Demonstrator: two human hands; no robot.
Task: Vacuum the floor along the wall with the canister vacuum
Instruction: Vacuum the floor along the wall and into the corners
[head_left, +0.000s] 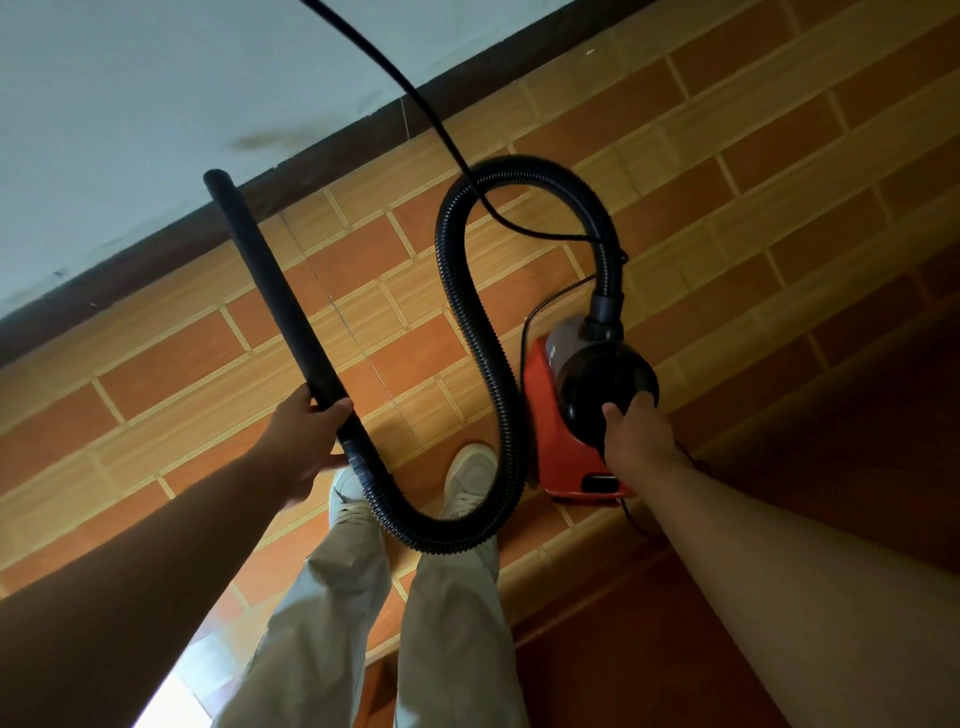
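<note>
Head view, wand: the black rigid plastic wand (270, 291) runs from the left hand (306, 441) far and slightly left, its tip at the dark brown baseboard (156, 236).
Left hand: fingers wrapped round the wand's near end, arm outstretched.
Right hand (631, 431): grips the black top of the red boxy canister vacuum (550, 426), near right.
Link: a black ribbed hose (483, 364) loops between them.

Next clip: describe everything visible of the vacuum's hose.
The hose is black, ribbed, plastic-looking and flexible. From the rigid wand gripped by the left hand it sags before the person's legs, climbs, arches over and plugs into the dark top of the red canister. The power cord crosses its arch.
</note>
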